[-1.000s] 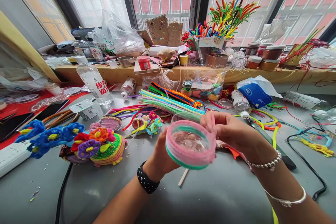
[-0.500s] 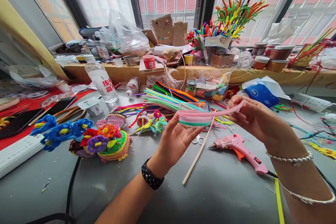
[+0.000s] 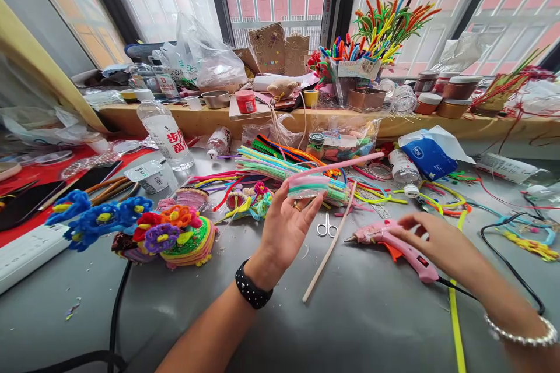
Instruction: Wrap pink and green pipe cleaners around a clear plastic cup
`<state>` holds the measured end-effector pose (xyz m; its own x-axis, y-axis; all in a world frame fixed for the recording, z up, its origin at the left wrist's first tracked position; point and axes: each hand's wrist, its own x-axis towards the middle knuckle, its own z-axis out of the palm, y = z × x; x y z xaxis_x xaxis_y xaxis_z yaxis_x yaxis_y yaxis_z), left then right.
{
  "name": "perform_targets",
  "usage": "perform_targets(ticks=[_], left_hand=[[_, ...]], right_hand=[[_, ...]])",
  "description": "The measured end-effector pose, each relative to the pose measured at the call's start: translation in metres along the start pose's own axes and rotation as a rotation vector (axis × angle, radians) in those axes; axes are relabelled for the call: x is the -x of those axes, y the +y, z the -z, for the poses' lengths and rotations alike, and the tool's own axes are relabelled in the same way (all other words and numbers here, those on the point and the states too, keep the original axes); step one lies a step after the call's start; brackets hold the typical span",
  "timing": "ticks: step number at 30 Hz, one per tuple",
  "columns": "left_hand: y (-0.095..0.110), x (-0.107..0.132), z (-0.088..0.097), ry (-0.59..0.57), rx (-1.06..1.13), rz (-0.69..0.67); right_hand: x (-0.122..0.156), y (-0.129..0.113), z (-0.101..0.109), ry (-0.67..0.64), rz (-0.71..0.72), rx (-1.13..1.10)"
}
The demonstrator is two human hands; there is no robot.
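Observation:
My left hand (image 3: 286, 224) grips a small clear plastic container (image 3: 301, 195) between thumb and fingers. Around its side run pink and mint-green pipe cleaners, and the free end of the pink pipe cleaner (image 3: 345, 162) sticks out to the right. My right hand (image 3: 431, 239), fingers apart and slightly curled, is over the handle of a pink hot glue gun (image 3: 385, 237) lying on the table; whether it touches the gun I cannot tell. Between the hands lie a glue stick (image 3: 326, 262) and small scissors (image 3: 326, 227).
Yarn-like flowers (image 3: 166, 233) and a white power strip (image 3: 26, 259) lie at left. A water bottle (image 3: 164, 134) stands behind them. Bundled pipe cleaners (image 3: 262, 163) lie at the back. The glue gun's black cord (image 3: 459, 287) runs right, crossing a yellow strip (image 3: 457, 326).
My right hand has let go of the pink pipe cleaner's end and moved down to the glue gun. My left hand still holds the container, tilted slightly differently.

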<state>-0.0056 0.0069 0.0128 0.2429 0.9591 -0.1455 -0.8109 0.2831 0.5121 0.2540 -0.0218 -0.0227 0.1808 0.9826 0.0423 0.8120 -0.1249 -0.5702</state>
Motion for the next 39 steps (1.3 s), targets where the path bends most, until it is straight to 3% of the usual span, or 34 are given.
perform_targets(ticks=[5, 12, 21, 28, 33, 39], left_hand=[[0.000, -0.002, 0.001, 0.040, 0.003, 0.023], [0.000, -0.003, -0.001, 0.152, 0.017, 0.035], [-0.001, -0.004, 0.001, 0.170, -0.033, -0.025], [-0.003, -0.005, 0.002, 0.201, -0.034, -0.049], [-0.010, -0.008, 0.004, 0.223, -0.027, -0.058], [-0.016, -0.006, 0.005, 0.243, -0.058, -0.011]], right_hand=[[0.015, 0.029, -0.022, 0.029, 0.033, 0.135], [0.016, 0.025, -0.039, 0.077, 0.065, 0.244], [0.015, 0.003, -0.026, 0.085, -0.079, 0.188], [0.010, -0.027, -0.002, 0.329, -0.168, 0.028], [0.001, -0.054, -0.009, 0.418, -0.118, -0.106], [-0.001, -0.063, -0.023, 0.525, -0.063, -0.185]])
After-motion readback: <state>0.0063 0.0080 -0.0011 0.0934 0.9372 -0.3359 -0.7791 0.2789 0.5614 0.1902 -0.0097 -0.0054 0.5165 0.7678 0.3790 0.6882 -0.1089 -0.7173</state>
